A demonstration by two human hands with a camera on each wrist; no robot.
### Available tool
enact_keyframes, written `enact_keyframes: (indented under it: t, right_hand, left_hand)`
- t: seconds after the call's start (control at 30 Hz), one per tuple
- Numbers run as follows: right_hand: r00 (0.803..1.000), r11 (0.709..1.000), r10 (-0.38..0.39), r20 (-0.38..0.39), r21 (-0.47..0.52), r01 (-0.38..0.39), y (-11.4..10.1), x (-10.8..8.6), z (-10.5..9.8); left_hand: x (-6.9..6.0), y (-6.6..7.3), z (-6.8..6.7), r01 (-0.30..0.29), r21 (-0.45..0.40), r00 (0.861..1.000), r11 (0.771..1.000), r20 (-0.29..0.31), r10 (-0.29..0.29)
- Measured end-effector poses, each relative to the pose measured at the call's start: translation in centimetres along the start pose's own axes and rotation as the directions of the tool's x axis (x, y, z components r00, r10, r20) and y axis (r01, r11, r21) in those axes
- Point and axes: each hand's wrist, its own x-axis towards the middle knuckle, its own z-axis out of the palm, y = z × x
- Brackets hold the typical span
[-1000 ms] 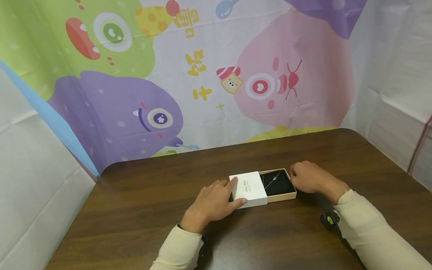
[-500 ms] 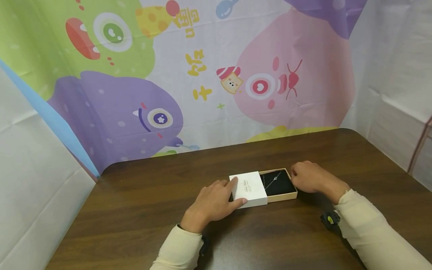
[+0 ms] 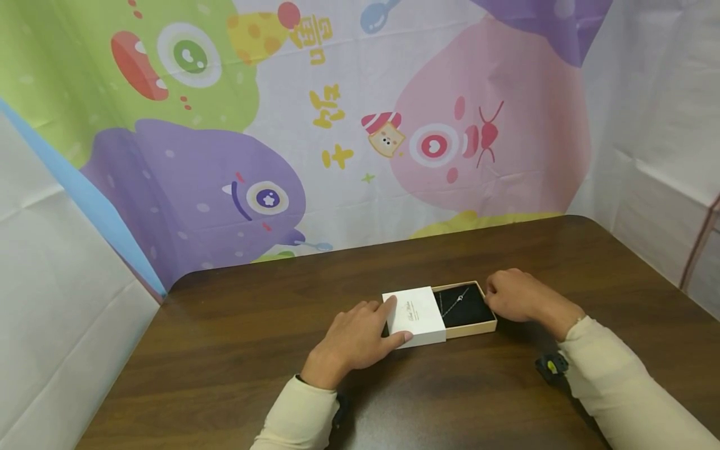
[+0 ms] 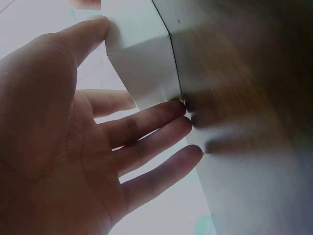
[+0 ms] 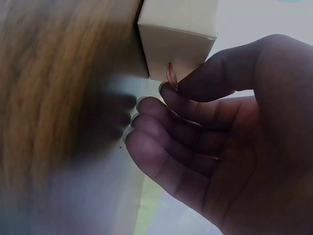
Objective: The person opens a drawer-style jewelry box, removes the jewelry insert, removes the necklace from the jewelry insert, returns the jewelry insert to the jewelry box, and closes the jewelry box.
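A white sleeve (image 3: 415,315) with small print lies on the table, and a tan tray (image 3: 472,328) sticks out of its right end. On the tray's black pad (image 3: 467,306) rests a thin silver chain (image 3: 453,304). The left hand (image 3: 357,337) holds the sleeve's left end, thumb and fingers spread around it; its thumb touches the white side (image 4: 142,63) in the left wrist view. At the tray's right end the right hand (image 3: 514,295) pinches a small ribbon tab (image 5: 171,74) between thumb and index finger, other fingers curled.
The brown wooden table (image 3: 236,350) has a rounded far right corner. Behind it hangs a cloth (image 3: 349,206) with cartoon monsters, and pale sheets (image 3: 664,125) stand at both sides.
The tray has slid very slightly to the right out of the sleeve, along with the right hand. The left hand has stayed in place.
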Motion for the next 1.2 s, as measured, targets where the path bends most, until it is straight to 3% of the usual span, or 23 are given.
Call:
enact_keyframes:
  t: [0.83,1.2]
  right_hand:
    - [1.0,0.999,0.028,-0.007,0.016,-0.028,-0.18,0.03,-0.06]
    - [0.999,1.0,-0.005,-0.05,0.002,0.005,-0.1,0.18,0.07]
  left_hand:
    - [0.05,-0.08,-0.04,-0.013,0.001,1.0,1.0,-0.011,0.013]
    - [-0.02,-0.12,0.02,-0.009,0.003,1.0,1.0,-0.01,0.009]
